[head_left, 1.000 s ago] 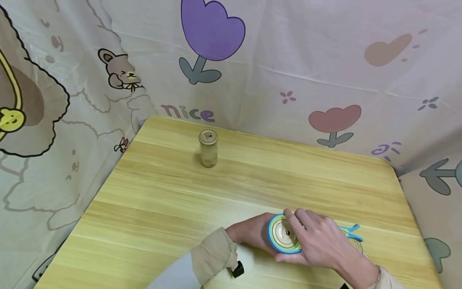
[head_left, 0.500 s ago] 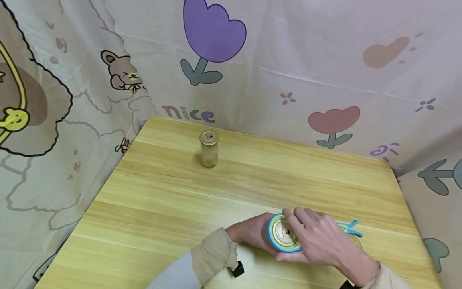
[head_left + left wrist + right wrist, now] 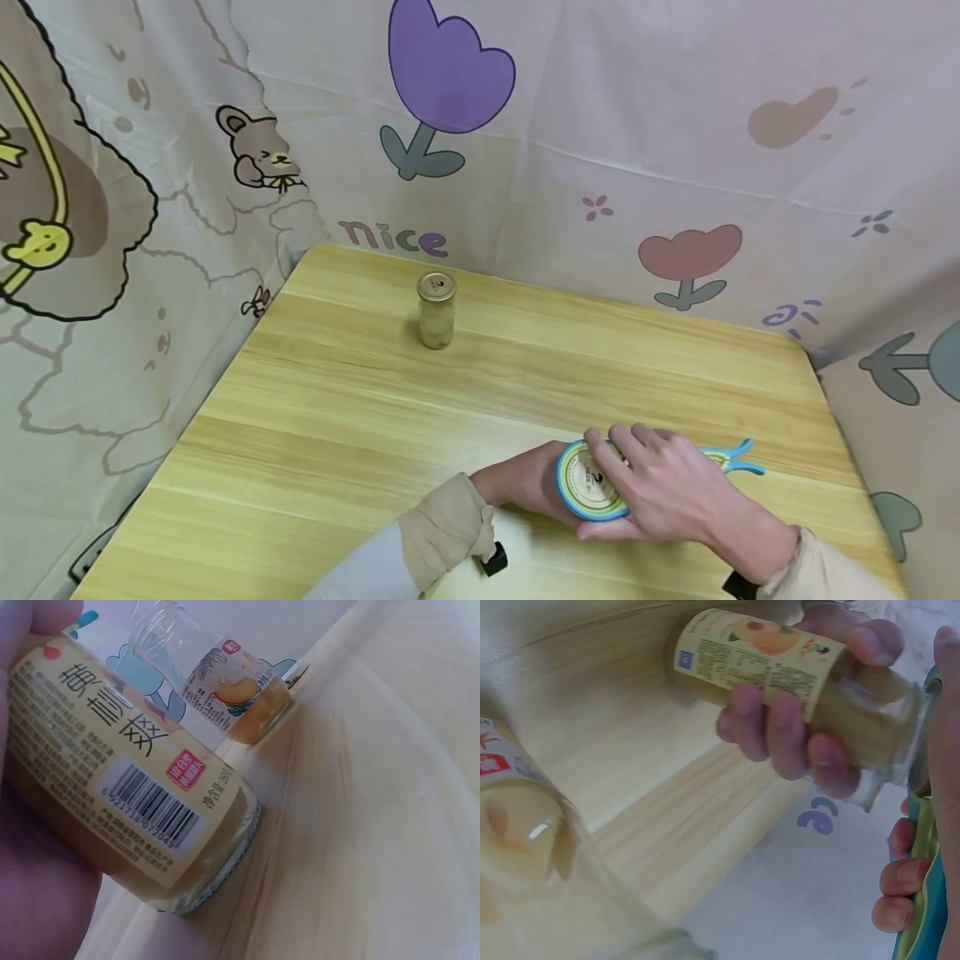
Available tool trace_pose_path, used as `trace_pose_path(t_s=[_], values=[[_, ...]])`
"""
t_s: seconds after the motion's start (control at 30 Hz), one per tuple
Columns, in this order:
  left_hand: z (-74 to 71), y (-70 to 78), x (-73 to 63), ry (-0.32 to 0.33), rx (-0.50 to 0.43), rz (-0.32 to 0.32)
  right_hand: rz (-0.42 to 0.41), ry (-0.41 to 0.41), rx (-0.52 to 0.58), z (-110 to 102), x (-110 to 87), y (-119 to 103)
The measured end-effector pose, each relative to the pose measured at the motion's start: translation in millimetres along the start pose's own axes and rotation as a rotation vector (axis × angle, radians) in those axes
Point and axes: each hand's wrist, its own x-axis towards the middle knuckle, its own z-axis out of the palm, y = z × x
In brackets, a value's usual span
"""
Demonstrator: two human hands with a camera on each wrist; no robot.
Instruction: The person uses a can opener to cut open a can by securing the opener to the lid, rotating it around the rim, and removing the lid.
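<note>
My left hand [image 3: 528,485] is wrapped around a glass jar of yellow peaches [image 3: 112,757], with its barcode label showing in the left wrist view. The jar leans, its base close over the table. A blue and green jar opener [image 3: 564,493] rings the gold lid [image 3: 588,483]. My right hand [image 3: 667,483] grips the opener, fingers curled around its handles [image 3: 930,900] in the right wrist view. Its forked handle ends [image 3: 738,468] stick out past that hand on the right. My palm hides part of the lid.
A lidded jar [image 3: 437,317] stands at the back left of the wooden table [image 3: 337,392]. Another peach jar [image 3: 240,694], its glass mouth uncovered, stands beyond the held one, with a flat round thing [image 3: 297,673] beside it. Printed cloth [image 3: 562,108] hangs behind the table.
The opener's handle ends have swung away from me, counterclockwise from above, and the right hand has moved with them. The left hand keeps its place. The uncovered jar's rim is now behind my right arm.
</note>
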Motion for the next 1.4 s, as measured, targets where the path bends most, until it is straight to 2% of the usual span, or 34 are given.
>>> trace_pose_path(t_s=[0.13,0.37,0.6,0.7,0.87,0.93,1.0,1.1,1.2,1.4], values=[[0.8,-0.7,0.7,0.007,0.044,0.007,-0.003,-0.004,-0.017,-9.2,1.7,-0.2],[1.8,-1.7,2.7,0.026,0.206,-0.006,0.044,-0.031,-0.034,-31.0,-6.9,-2.3],[3.7,-1.5,3.8,0.042,0.196,-0.049,0.145,-0.020,0.006,-52.3,-26.9,-10.2],[3.6,-0.6,2.7,0.060,0.200,-0.054,0.204,-0.075,0.042,-60.1,-35.3,-16.5],[3.8,0.7,2.5,0.065,0.211,-0.057,0.371,-0.215,0.144,-70.7,-47.9,-34.0],[3.5,1.5,2.1,0.061,0.209,-0.062,0.405,-0.230,0.197,-70.3,-53.1,-40.6],[2.8,2.5,1.7,0.061,0.206,-0.065,0.400,-0.210,0.236,-65.7,-59.0,-45.9],[2.4,4.0,1.6,0.070,0.215,-0.070,0.396,-0.180,0.313,-55.4,-69.4,-53.0],[3.7,4.1,2.2,0.087,0.210,-0.088,0.438,-0.194,0.387,-43.1,-80.5,-62.5],[8.8,1.6,3.7,0.118,0.192,-0.107,0.577,-0.370,0.601,-15.4,-100.4,-76.9]])
